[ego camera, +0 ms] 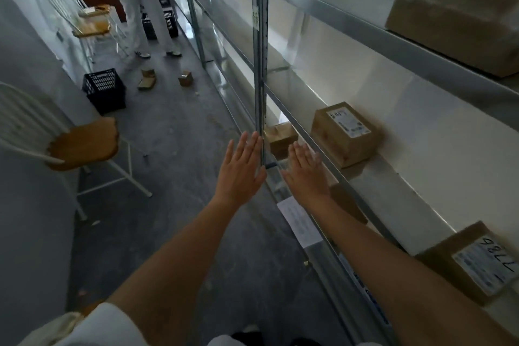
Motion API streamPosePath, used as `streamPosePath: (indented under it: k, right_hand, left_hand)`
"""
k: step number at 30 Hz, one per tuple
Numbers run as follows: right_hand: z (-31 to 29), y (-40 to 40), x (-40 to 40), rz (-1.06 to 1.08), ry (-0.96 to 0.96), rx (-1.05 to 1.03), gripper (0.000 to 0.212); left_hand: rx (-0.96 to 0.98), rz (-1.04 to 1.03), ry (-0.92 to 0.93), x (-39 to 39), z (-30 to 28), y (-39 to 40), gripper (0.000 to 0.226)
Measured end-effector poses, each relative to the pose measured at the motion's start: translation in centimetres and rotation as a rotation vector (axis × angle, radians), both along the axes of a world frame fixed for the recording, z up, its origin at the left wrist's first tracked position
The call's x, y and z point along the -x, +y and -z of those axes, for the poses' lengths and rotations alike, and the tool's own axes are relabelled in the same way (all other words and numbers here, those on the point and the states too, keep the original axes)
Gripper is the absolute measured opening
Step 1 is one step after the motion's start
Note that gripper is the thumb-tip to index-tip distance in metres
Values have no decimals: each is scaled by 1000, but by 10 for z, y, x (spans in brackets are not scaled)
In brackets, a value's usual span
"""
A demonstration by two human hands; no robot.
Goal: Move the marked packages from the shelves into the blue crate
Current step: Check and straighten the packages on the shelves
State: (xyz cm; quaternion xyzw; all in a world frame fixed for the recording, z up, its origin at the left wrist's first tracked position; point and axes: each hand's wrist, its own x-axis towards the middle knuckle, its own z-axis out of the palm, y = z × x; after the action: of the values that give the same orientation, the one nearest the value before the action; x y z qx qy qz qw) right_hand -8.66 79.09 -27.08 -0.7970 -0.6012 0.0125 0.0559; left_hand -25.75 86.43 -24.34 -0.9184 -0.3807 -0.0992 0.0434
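Both hands, left hand (241, 167) and right hand (306, 170), reach flat and empty toward the small cardboard box (280, 136) by the shelf post (259, 64), so grabbing it seems next.

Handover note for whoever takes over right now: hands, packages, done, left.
Left hand: open, fingers straight, holding nothing, beside the shelf upright.
Right hand: open, empty, stretched toward the small box on the lower shelf.
Labelled box sits on the middle shelf; another box marked 7786 sits nearer on the same shelf; a large box sits on the top shelf.
Dark crate stands on the floor by the chair; its contents are not visible.
Done: cannot tell. Left: grip a marked box and carry it to the crate.
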Motion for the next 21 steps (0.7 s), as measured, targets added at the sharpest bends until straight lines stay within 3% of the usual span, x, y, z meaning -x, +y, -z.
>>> streamPosePath:
  k: [8,21]
  right_hand:
    - [21,103,0,72,13,29,71]
    - [84,261,-62,170,173,159,66]
  left_hand:
    - [53,33,-21,-6,11,113,68]
    - [176,172,128,-87,67,294,67]
